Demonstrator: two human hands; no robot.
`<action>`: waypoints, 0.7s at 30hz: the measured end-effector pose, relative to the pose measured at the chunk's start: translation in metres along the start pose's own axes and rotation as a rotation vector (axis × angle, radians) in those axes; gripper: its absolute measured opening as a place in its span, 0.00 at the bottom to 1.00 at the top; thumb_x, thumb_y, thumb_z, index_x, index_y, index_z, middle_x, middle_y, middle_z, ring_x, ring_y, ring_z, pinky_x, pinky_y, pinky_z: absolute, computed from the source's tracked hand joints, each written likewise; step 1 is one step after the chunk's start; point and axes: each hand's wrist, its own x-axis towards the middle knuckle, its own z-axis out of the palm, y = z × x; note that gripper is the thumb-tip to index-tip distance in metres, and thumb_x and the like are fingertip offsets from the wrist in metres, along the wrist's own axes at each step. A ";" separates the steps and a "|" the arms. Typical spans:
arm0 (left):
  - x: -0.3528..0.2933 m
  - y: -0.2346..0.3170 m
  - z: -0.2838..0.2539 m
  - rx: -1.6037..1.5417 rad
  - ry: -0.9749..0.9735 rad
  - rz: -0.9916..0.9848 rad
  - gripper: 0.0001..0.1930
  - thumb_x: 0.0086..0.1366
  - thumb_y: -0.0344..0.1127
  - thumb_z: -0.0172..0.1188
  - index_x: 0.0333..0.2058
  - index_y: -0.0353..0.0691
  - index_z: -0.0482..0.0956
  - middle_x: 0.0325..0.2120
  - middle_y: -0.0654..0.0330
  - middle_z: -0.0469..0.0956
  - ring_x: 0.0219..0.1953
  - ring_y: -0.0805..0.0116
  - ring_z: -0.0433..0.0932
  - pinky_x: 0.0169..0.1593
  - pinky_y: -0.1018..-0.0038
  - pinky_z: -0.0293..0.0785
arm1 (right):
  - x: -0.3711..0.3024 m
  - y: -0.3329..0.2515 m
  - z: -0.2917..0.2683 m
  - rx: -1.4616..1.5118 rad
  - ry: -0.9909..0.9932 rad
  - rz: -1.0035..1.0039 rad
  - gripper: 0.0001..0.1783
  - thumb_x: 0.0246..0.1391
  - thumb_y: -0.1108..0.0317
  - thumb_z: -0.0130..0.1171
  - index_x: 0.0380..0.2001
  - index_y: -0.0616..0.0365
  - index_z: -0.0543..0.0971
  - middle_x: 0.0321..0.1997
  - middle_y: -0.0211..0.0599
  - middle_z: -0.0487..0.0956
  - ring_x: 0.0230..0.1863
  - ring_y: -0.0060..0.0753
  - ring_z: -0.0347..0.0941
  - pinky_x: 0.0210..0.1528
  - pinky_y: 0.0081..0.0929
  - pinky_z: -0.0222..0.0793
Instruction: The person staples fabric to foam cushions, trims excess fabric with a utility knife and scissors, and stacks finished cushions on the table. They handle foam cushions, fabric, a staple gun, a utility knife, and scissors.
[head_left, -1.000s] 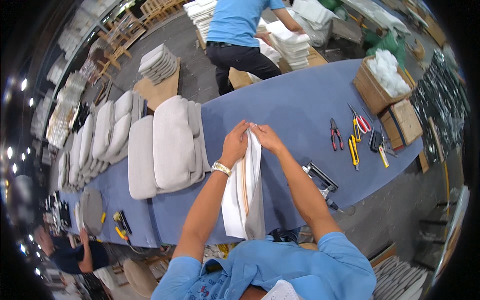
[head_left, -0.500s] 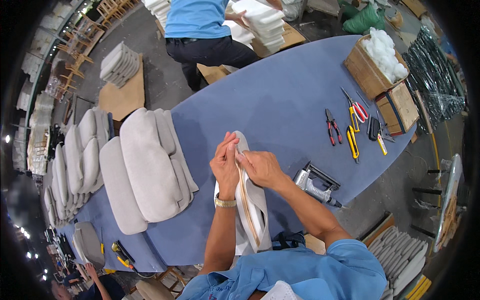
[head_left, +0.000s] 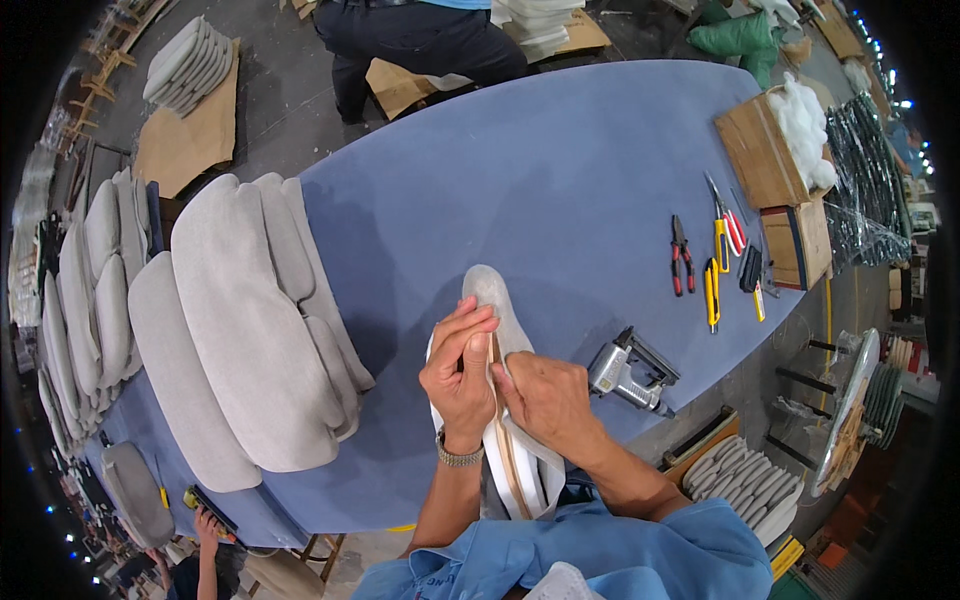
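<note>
In front of my body a padded cushion in light grey fabric stands on its edge, its narrow side turned up. White foam and a tan-brown strip show along that side, between the fabric flaps. My left hand is closed over the cushion's left side, thumb on the upper edge. Against the right side, my right hand has curled fingers and pinches the fabric edge near the strip. Its fingertips are partly hidden. On the table to the right lies a silver staple gun, apart from my hands.
Grey cushions are piled at the left of the blue table. Pliers, yellow cutters and red-handled scissors lie at right, before a carton of white stuffing. A co-worker's hand is at lower left.
Both my hands have shifted nearer to my body along the cushion's edge, leaving more of its far end uncovered. The whole view has shifted; the co-worker at the far side shows less.
</note>
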 end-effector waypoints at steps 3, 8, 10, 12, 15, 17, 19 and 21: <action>0.014 0.003 -0.010 -0.048 -0.121 -0.083 0.09 0.72 0.28 0.58 0.40 0.31 0.87 0.47 0.53 0.84 0.58 0.58 0.79 0.64 0.62 0.72 | 0.000 -0.002 0.000 0.019 0.003 0.028 0.19 0.67 0.59 0.59 0.23 0.55 0.72 0.19 0.37 0.74 0.19 0.44 0.74 0.21 0.39 0.68; 0.065 0.002 -0.011 -0.207 -0.337 -0.132 0.13 0.72 0.33 0.60 0.50 0.35 0.84 0.57 0.52 0.79 0.61 0.55 0.76 0.64 0.63 0.70 | -0.002 0.000 -0.004 0.088 0.010 0.023 0.20 0.68 0.57 0.57 0.24 0.56 0.72 0.19 0.39 0.74 0.19 0.46 0.74 0.21 0.41 0.67; 0.073 0.000 0.006 0.006 -0.515 -0.023 0.14 0.71 0.33 0.62 0.52 0.38 0.84 0.57 0.52 0.79 0.63 0.52 0.75 0.66 0.62 0.68 | -0.004 0.006 -0.004 0.084 0.016 0.033 0.20 0.69 0.57 0.57 0.23 0.56 0.72 0.19 0.39 0.74 0.19 0.47 0.74 0.21 0.42 0.67; 0.064 -0.010 0.014 0.042 -0.482 -0.004 0.16 0.68 0.32 0.64 0.54 0.39 0.82 0.58 0.53 0.79 0.67 0.52 0.71 0.69 0.60 0.65 | -0.004 0.010 -0.013 0.079 -0.009 0.044 0.20 0.68 0.57 0.56 0.23 0.57 0.73 0.19 0.39 0.74 0.19 0.48 0.74 0.21 0.42 0.67; 0.059 -0.019 0.020 0.019 -0.438 0.002 0.18 0.67 0.30 0.64 0.55 0.39 0.81 0.57 0.54 0.80 0.68 0.54 0.70 0.69 0.59 0.64 | 0.006 0.015 -0.031 0.114 -0.044 0.048 0.20 0.68 0.58 0.57 0.23 0.57 0.74 0.20 0.40 0.75 0.20 0.49 0.74 0.21 0.42 0.67; 0.059 -0.018 0.019 0.035 -0.484 -0.050 0.18 0.67 0.30 0.64 0.55 0.40 0.81 0.57 0.55 0.80 0.68 0.53 0.70 0.69 0.59 0.64 | 0.004 0.021 -0.039 0.232 -0.084 0.097 0.17 0.66 0.61 0.59 0.25 0.59 0.76 0.24 0.43 0.77 0.25 0.50 0.77 0.24 0.43 0.69; 0.062 -0.017 0.014 0.050 -0.504 -0.100 0.19 0.68 0.33 0.63 0.57 0.39 0.80 0.58 0.54 0.79 0.70 0.55 0.67 0.71 0.61 0.60 | -0.013 0.038 -0.051 0.274 -0.185 0.191 0.14 0.64 0.64 0.61 0.26 0.60 0.77 0.26 0.43 0.78 0.27 0.49 0.78 0.27 0.41 0.71; 0.061 -0.020 0.012 0.028 -0.496 -0.073 0.20 0.68 0.34 0.63 0.58 0.40 0.79 0.59 0.54 0.79 0.70 0.54 0.67 0.71 0.59 0.59 | -0.043 0.064 -0.059 0.232 -0.190 0.327 0.08 0.61 0.69 0.63 0.31 0.61 0.79 0.29 0.45 0.79 0.31 0.49 0.79 0.33 0.40 0.73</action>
